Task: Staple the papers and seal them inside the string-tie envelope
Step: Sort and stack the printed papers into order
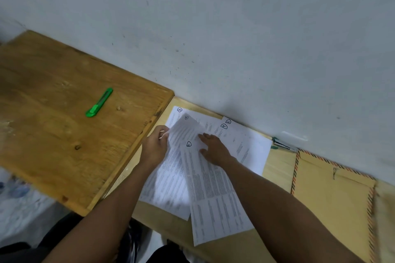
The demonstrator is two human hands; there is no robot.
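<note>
Head view, looking down at two butted tables against a grey wall. I read this as sorting: printed papers lie fanned and overlapping on the pale table, hand-numbered in circled ink, not yet squared for stapling. Left hand has fingers curled closed on the edge of one sheet, lifting it so it bows; right hand lies flat, fingers spread, pressing the sheets under it, gripping nothing, likely to stop the pile sliding while the other sheet is drawn. Sheets are thin, limp, dense with small type; the lifted one is blurred. Stapler, I think, sits at the wall just beyond the papers, dark with a metal edge, too small to be sure. String-tie envelope lies flat to the right, apart from the papers, tan kraft with a striped border; its closure is a small mark I cannot resolve. Green utility knife rests on the darker, grainy wooden table, well apart.
</note>
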